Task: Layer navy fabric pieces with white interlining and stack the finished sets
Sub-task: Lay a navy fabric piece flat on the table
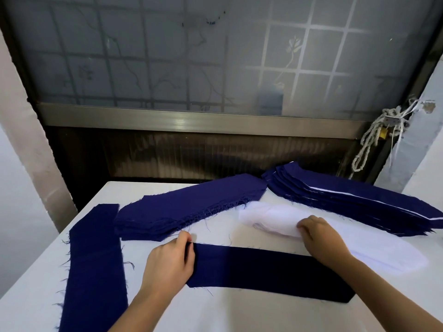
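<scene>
My left hand (170,257) has its fingers and thumb curled round the left end of the long navy fabric strip (263,271). The strip lies flat across the white table (215,315) at 6 o'clock, and its right end is hidden under my right forearm. My right hand (321,238) sits at 3 o'clock with bent fingers on the pile of sheer white interlining (271,219). The fingertips are tucked under, so I cannot tell whether they pinch a sheet. Bare tabletop shows along the near edge (the widest open stretch I see). At 12 o'clock lies a frayed stack of navy pieces (191,207). At 2 o'clock sits the layered navy-and-white stack (359,200), cut off by the right edge of view. A single navy piece (96,259) runs off the bottom edge at 9 o'clock.
</scene>
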Demonstrator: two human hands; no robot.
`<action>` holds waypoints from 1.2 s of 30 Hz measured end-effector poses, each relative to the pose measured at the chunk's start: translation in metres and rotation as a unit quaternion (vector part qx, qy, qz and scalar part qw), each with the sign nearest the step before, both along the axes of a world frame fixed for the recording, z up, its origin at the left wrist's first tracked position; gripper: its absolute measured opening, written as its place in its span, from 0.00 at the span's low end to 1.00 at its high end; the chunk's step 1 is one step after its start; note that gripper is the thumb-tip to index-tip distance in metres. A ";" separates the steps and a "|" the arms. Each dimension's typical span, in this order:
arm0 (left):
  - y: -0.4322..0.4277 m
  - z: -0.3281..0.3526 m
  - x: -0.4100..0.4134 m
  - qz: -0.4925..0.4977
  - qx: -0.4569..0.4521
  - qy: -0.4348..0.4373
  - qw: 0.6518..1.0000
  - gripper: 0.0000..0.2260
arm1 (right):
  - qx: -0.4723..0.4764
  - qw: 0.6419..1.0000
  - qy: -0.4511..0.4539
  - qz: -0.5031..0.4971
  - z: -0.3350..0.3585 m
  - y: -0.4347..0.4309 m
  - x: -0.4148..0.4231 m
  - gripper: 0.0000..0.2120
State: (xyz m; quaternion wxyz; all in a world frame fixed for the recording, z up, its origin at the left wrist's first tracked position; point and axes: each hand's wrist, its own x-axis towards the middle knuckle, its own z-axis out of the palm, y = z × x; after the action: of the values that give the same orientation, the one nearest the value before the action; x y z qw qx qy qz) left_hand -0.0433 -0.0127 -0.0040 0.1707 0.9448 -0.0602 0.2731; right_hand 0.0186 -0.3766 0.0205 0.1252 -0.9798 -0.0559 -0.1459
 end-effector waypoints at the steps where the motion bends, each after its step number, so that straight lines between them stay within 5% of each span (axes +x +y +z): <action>1: 0.000 0.001 0.000 -0.004 0.005 0.000 1.000 0.07 | -0.006 1.000 0.018 0.007 0.001 0.007 0.008 0.11; 10: 0.001 -0.002 0.001 -0.012 0.000 0.032 0.999 0.06 | -0.100 0.989 0.108 -0.010 0.018 0.063 0.061 0.29; 17: 0.003 -0.008 0.004 -0.002 -0.002 0.054 0.999 0.05 | -0.213 0.973 0.091 -0.022 0.010 0.078 0.065 0.19; 21: 0.003 -0.010 0.005 0.002 0.002 0.068 0.998 0.05 | -0.108 0.991 0.074 -0.035 0.011 0.072 0.066 0.06; 24: 0.002 -0.010 0.007 0.004 0.004 0.072 0.997 0.07 | -0.038 0.998 0.026 -0.033 0.009 0.069 0.062 0.09; 30: 0.002 -0.010 0.007 0.013 0.012 0.088 0.996 0.06 | -0.105 0.984 -0.143 0.024 0.013 0.078 0.046 0.08; 36: 0.003 -0.009 0.006 0.013 0.007 0.079 0.997 0.04 | 0.114 0.986 0.005 0.125 0.033 0.097 0.034 0.18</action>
State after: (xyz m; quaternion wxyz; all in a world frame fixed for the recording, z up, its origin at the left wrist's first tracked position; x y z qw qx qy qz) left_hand -0.0372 -0.0101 -0.0135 0.1646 0.9653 -0.0365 0.1995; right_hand 0.0531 -0.2795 0.0530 0.2533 -0.9452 -0.1602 -0.1298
